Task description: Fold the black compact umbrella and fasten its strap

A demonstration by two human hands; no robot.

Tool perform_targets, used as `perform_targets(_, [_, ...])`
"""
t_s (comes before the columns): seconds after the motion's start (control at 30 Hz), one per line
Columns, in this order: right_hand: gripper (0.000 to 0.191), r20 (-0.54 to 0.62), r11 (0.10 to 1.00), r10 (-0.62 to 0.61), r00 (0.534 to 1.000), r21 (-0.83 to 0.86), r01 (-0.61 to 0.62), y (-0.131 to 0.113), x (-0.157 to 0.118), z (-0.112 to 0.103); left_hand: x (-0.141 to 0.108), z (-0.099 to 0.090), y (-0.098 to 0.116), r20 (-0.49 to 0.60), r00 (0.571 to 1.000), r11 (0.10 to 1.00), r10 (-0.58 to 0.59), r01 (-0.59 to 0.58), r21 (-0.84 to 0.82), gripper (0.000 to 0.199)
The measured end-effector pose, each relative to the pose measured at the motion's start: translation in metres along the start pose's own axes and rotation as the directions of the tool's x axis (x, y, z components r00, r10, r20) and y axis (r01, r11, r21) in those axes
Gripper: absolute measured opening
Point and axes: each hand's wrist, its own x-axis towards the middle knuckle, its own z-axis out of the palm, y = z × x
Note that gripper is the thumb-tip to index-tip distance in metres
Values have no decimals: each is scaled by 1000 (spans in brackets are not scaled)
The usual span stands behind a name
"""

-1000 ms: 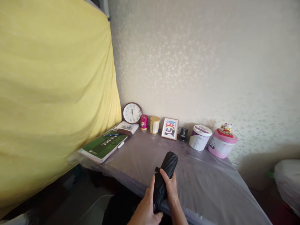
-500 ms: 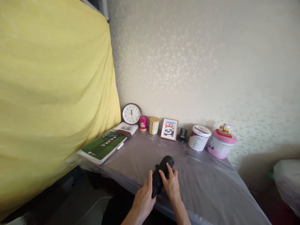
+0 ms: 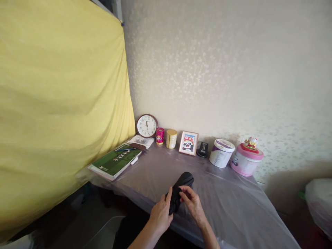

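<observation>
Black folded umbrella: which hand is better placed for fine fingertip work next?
Probably the right hand: its thumb and forefinger are drawn close at the umbrella's side, while the left hand grips the lower end.

Open counter (image 3: pixel 233 204) extends rightward from the right hand (image 3: pixel 195 207) and forward of the folded black umbrella (image 3: pixel 184 180), leaving room for passage. Along the rear, a row from round clock (image 3: pixel 147 126) to pink-lidded tub (image 3: pixel 245 163) obstructs the wall (image 3: pixel 207 69); green book (image 3: pixel 114 162) and yellow curtain (image 3: pixel 64 103) bound the left.
</observation>
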Motion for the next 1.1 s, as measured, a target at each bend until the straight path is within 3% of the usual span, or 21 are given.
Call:
perform_targets(0.23, [21, 114, 998, -6, 993, -66, 14, -11, -14, -17, -3, 3, 5, 3, 1000, 994, -15, 15, 108, 84])
perform_targets(0.43, [25, 138, 999, -8, 990, -41, 14, -12, 13, 1, -3, 4, 16, 19, 999, 973, -45, 39, 228, 82])
perform_targets(0.57, [26, 157, 965, 5, 988, -261, 37, -4, 32, 9, -5, 8, 18, -1, 999, 969, -36, 35, 246, 79])
perform_targets(0.63, [23, 194, 886, 27, 981, -458, 67, -3, 38, 12, -7, 12, 15, -29, 999, 967, -19, 26, 255, 79])
perform_targets(0.73, [17, 226, 656, 30, 974, -740, 152, -5, 44, 17, -9, 21, 9, -84, 996, 960, 27, -3, 279, 77])
perform_targets(0.83, [19, 210, 483, 14, 978, -858, 177, -7, 46, 21, -13, 26, 2, -95, 995, 955, 42, -12, 296, 80])
perform_targets(0.87, [18, 196, 491, 11, 980, -855, 166, -6, 47, 22, -15, 26, 0, -89, 995, 956, 36, -9, 294, 83])
perform_targets(0.93, [14, 146, 617, 32, 989, -781, 96, -5, 47, 21, -21, 24, -1, -67, 998, 960, 16, 4, 279, 88])
perform_targets(1.03, [22, 38, 875, 150, 988, -471, -115, -3, 47, 13, -29, 16, -1, -37, 999, 974, 4, 5, 225, 88])
perform_targets(1.1, [28, -13, 945, 180, 984, -275, -177, -3, 45, 4, -33, 12, 1, -28, 999, 984, 14, -9, 178, 86])
